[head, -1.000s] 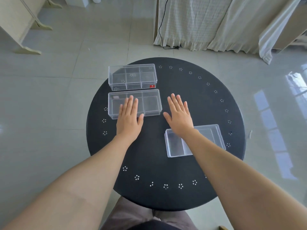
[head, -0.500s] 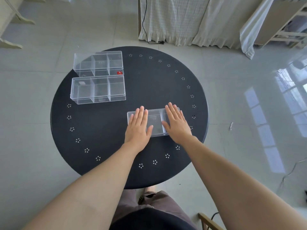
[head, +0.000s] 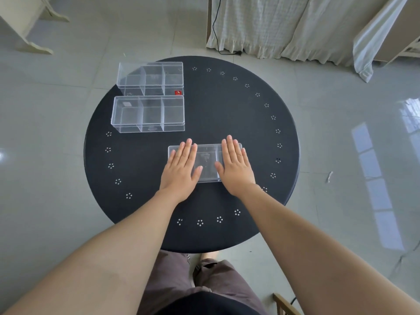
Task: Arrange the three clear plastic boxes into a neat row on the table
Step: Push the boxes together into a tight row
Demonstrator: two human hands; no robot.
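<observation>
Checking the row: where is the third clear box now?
In the head view, the third box lies under both hands, nearer and right of the two lined-up boxes.

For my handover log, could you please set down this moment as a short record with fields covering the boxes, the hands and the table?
surface: round black table
far box: left rear edge, red sticker at its corner
middle box: just in front of the far box, parallel to it
near box: apart from the pair, nearer and to the right
left hand: flat on the near box's left end
right hand: flat on its right end
row: two aligned, third not yet
</observation>
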